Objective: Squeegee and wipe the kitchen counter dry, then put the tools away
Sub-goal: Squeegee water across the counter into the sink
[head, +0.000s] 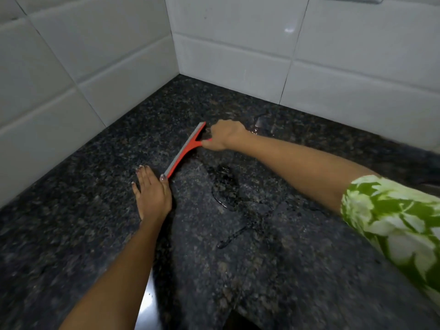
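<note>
Head view: a dark speckled granite counter (71,210) is seen from above, running into a corner of white wall tiles (238,44). A red squeegee (184,151) with a grey rubber blade lies on the stone near the middle of the picture. Its long axis runs diagonally, from the far end near the right hand (223,136) down to the near end beside the left hand (152,194).

The short handle is gripped by the right hand, with the fingers curled closed around it; the individual fingertips are hidden under the knuckles. The right arm is stretched across from the right edge, and a green and white leaf-print sleeve (392,222) is seen at its upper part.

The left hand is laid flat on the counter, palm down, with the fingers held straight and close together and the thumb tip just beside, perhaps touching, the near end of the blade. Nothing is held by it.

Puddles and streaks of water (226,186) are seen on the handle side of the blade, towards the viewer and the right. The stroke is therefore judged to be a pull by the right hand across the wet patch. No cloth is seen.
</note>
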